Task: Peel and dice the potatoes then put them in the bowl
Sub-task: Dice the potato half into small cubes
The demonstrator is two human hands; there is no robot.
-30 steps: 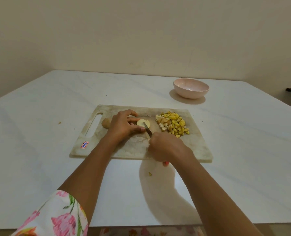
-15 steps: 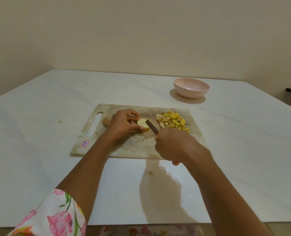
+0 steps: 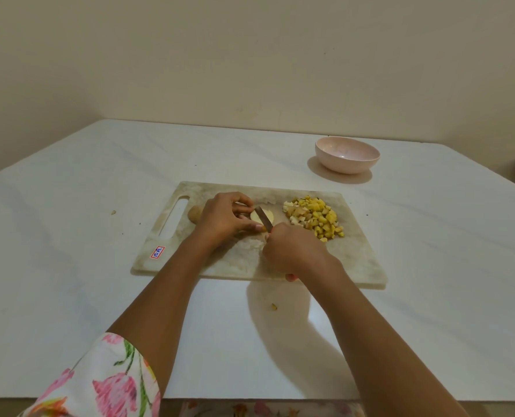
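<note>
White counter [image 3: 99, 266]: carries all I see.
Board [image 3: 352, 257]: marbled, under both hands.
Bowl [image 3: 347, 165]: pink, well beyond the board's far right corner.
Diced pile [image 3: 316, 218]: on the board's right half.
Left hand [image 3: 223, 218]: curled over the potato [image 3: 254, 217], mid-board.
Right hand [image 3: 292, 251]: clenched on the knife [image 3: 266, 221].
Blade [image 3: 261, 213]: across the potato's pale cut face.

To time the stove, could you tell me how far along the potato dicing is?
Done: a pile of diced potato lies on the cutting board. In hand: the left hand steadies a cut potato while the right hand holds the knife across its pale face. Left: dicing the rest of that potato and moving everything into the pink bowl, which looks empty.
</note>
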